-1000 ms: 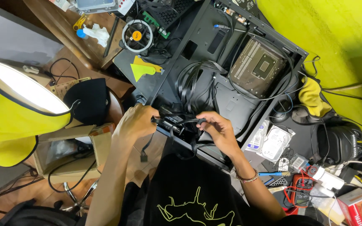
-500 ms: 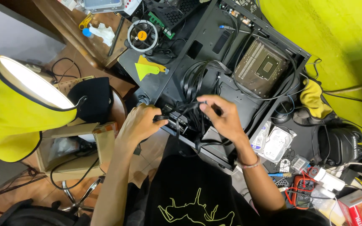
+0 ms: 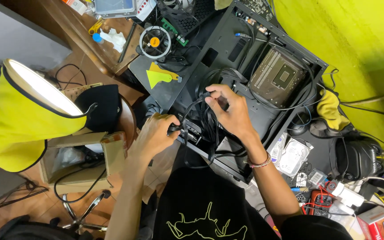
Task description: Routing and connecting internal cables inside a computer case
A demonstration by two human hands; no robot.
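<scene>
I have my left hand (image 3: 156, 133) closed around a black connector block (image 3: 186, 130) at the near edge of the open black computer case (image 3: 227, 49), which lies flat on the tabletop. My right hand (image 3: 230, 111) is closed on a bundle of black cables (image 3: 203, 118) just above that block, pinching them up out of the case. As I judge it, the step goes best if I keep the left hand steady as an anchor, draw the cables with the right in one smooth line, and avoid dragging them across the motherboard (image 3: 283, 75) sitting deeper in the case, well apart from my fingers.
</scene>
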